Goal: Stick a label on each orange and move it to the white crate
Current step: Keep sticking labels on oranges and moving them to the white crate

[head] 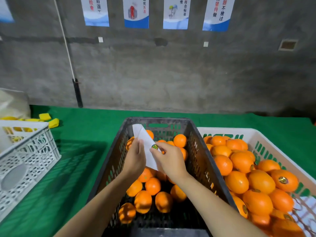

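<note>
Fruit-packing workshop, small scale. Bare grey concrete wall [171,79], unpainted, with a row of printed posters [136,12] carrying Chinese slogans, the kind hung in work premises. Table [82,127] against the wall, under green cloth. Slotted black crate [193,134] of loose oranges [152,185] just beside a white crate [239,130] heaped with more, several bearing round stickers. Label sheet [145,139] with one label [154,146] held over the black crate. A lattice crate [29,159] at the left edge.
</note>
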Demonstrator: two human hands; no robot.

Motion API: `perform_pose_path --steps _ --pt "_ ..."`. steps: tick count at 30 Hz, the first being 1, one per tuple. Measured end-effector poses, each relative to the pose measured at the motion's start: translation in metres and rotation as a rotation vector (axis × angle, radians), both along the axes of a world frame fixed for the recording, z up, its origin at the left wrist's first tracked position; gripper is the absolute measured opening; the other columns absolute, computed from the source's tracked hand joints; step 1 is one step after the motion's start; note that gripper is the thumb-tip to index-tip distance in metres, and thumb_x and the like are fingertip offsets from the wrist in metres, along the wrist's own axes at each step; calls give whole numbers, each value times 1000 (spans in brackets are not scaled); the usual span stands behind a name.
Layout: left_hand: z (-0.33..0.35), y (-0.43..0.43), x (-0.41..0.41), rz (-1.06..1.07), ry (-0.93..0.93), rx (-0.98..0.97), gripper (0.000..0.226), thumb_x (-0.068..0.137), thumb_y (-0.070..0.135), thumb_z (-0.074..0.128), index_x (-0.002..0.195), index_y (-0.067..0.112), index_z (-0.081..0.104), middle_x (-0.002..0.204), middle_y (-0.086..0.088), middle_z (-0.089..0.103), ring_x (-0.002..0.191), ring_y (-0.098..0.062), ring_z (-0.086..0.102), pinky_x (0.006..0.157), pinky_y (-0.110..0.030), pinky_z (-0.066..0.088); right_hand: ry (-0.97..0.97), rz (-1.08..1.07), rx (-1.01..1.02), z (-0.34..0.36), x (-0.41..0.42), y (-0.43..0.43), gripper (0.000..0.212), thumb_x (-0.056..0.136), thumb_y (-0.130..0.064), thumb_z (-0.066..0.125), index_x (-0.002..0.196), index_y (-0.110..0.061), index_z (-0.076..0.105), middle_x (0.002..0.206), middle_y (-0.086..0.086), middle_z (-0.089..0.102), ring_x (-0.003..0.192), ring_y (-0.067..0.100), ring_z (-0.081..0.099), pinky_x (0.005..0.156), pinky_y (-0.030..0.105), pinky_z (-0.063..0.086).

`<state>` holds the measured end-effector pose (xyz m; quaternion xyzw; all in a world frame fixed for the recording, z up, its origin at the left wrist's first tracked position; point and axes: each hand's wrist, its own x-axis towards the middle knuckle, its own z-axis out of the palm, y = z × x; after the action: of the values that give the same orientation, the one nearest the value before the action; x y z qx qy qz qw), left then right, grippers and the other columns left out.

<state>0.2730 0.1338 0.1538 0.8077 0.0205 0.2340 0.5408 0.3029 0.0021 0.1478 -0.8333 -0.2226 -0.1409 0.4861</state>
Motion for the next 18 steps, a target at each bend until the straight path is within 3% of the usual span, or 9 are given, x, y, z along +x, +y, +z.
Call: perform_pose_path --steps 2,5,8,9,10,11,12,15,18 --pt "1 -1 -1 21 -9 -9 35 108 27 32 74 26 35 69 5 34 56 2 40 58 -28 29 -11 15 5 2 -1 0 23 93 -37 62 93 -17 72 80 5 68 75 19 60 64 44 48" --pt "1 1 -2 -12 -12 -98 34 107 32 37 78 15 43 73 5 39 60 1 37 64 -30 33 -5 15 9 1 -1 -2 22 94 -36 62 86 -16 70 72 7 64 72 24 58 64 51 47" --pt "2 2 -2 -33 65 -197 39 95 50 58 114 16 59 104 16 47 93 -1 45 82 -30 38 10 3 -1 -1 -2 -2 21 92 -35 66 90 -15 72 68 5 57 68 23 54 63 50 45" --pt "1 3 -1 -8 82 -185 37 89 53 64 110 22 61 101 23 47 92 2 47 80 -26 40 9 1 -6 -1 -3 -2 19 91 -35 68 94 -17 73 70 5 59 70 22 56 65 50 47" --pt "2 4 -2 14 73 -148 27 84 53 67 90 27 60 85 25 48 77 5 46 69 -23 40 2 -3 -19 -1 -3 -1 19 90 -36 69 98 -19 73 73 3 62 74 21 58 67 49 48" --pt "3 5 -3 24 63 -111 34 83 51 67 73 22 53 69 18 45 63 1 41 60 -25 35 -4 -9 -35 -1 -4 0 21 90 -37 69 103 -21 74 80 1 67 79 19 61 70 48 50" --pt "2 7 -3 26 68 -92 45 85 48 66 68 11 48 62 7 43 58 -6 39 57 -29 32 -7 -17 -49 -1 -5 1 27 90 -39 69 110 -22 73 88 0 71 85 17 63 73 46 52" --pt "3 9 -4 27 88 -110 55 91 45 63 80 -9 52 70 -25 48 65 -19 43 59 -38 33 -55 -42 -68 -1 -8 2 29 91 -40 68 116 -26 72 94 2 74 88 19 66 73 47 54" --pt "3 9 -4 43 93 -61 52 94 43 61 70 1 41 67 -16 36 62 -18 35 59 -37 28 -126 -55 -70 -3 -8 1 19 93 -29 65 100 -15 76 88 8 73 86 26 65 71 51 54"
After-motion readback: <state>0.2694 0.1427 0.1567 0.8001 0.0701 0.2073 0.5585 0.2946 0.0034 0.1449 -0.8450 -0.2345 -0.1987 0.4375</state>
